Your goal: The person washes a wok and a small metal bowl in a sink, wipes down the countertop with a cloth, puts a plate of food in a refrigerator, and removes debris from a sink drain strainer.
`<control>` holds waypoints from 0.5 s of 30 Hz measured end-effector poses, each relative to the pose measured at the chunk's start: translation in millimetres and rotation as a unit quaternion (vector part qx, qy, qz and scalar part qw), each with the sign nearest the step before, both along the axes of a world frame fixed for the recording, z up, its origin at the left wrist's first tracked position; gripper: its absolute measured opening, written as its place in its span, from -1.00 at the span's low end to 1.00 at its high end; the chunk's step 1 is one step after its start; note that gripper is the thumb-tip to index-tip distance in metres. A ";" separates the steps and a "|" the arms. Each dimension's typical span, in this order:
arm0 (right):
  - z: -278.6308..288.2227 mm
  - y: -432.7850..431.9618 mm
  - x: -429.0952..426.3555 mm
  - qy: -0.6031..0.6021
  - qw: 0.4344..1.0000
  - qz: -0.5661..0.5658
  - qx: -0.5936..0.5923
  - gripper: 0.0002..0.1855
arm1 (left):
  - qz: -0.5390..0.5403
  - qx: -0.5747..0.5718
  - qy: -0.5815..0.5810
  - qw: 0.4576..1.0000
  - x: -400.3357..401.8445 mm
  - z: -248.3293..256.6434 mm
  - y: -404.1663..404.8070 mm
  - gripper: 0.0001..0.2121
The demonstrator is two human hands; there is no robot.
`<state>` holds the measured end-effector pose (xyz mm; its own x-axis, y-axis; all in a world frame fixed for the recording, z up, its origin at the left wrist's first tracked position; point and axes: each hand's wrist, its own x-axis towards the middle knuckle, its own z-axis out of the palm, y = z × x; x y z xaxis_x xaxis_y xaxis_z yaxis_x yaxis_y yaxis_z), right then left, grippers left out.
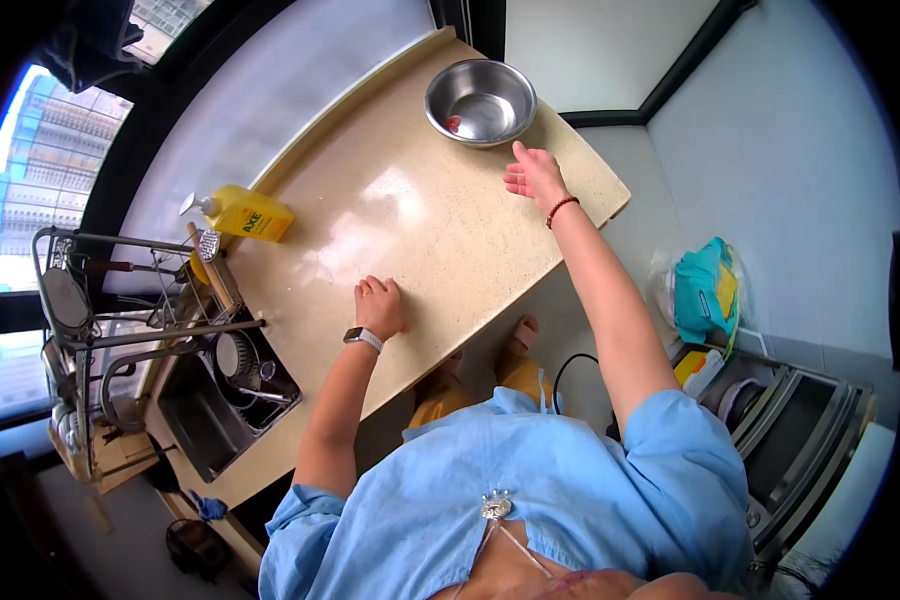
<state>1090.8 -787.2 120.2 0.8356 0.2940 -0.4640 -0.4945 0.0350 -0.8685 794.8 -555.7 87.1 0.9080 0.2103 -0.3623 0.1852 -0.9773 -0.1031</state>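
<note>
My left hand [379,309] rests on the beige countertop [435,225] with its fingers bent and nothing seen in it; its palm is hidden. Farther off, my right hand [534,178] is held out just in front of a stainless steel bowl [480,101], thumb apart from the fingers and nothing in the grasp. Whether the thumb touches the bowl's rim, I cannot tell. Inside the bowl, at its near left, lies a small red piece [454,124] of something. The bowl stands at the far end of the counter.
A yellow AXE pump bottle [249,214] stands by the wall on the left. Beyond it come a metal dish rack [157,330] and a sink [202,412] holding a pan. To my right, a teal and yellow bag [705,292] is above a toaster oven [791,435].
</note>
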 end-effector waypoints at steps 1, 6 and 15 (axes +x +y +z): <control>2.9 8.6 13.7 0.021 1.000 -0.010 0.004 -0.39 | 0.002 0.007 0.005 1.000 0.5 0.9 -1.8 -0.12; -6.1 30.4 54.1 0.082 0.996 -0.029 0.020 -0.28 | 0.030 -0.017 0.023 0.999 4.9 4.6 -6.7 -0.08; -13.9 32.2 14.9 0.006 0.996 -0.093 -0.015 -0.75 | 0.037 -0.006 0.009 0.999 2.5 -2.6 -7.1 -0.26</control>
<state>1105.7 -755.0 106.3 0.8682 0.1209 -0.4813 -0.4931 0.1002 -0.8642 797.3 -562.8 84.4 0.8835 0.2716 -0.3816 0.2547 -0.9623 -0.0954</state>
